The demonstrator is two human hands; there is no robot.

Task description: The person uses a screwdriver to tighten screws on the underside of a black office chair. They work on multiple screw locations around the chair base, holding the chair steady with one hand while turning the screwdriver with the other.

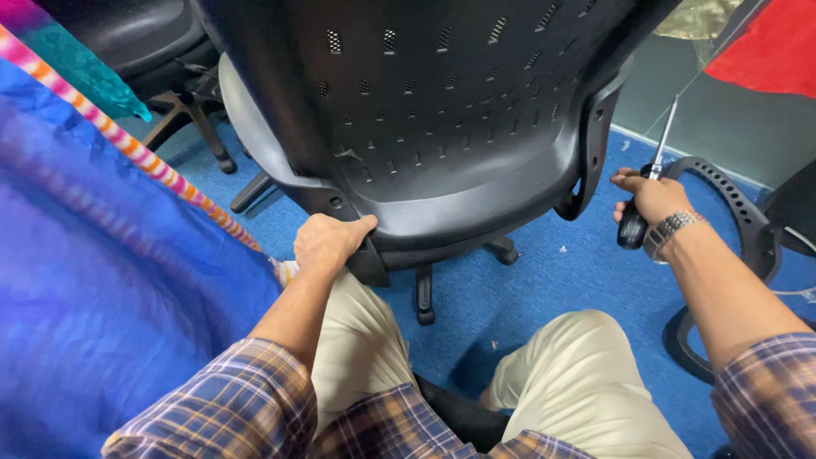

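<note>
A black office chair [442, 110] with a perforated plastic back fills the upper middle, seen from behind. My left hand [327, 240] grips the lower left edge of its backrest, near the armrest bracket. My right hand [653, 197] is out to the right of the chair, closed around the black handle of a screwdriver [646, 187] whose thin metal shaft points up and away. A metal watch [671, 229] sits on that wrist. My knees in beige trousers [578, 374] are at the bottom.
A blue and pink cloth [93, 255] covers the left side. A second black chair [161, 51] stands at the upper left. A black curved chair part with holes [739, 195] lies on the blue carpet [527, 289] at right. Small screws dot the carpet.
</note>
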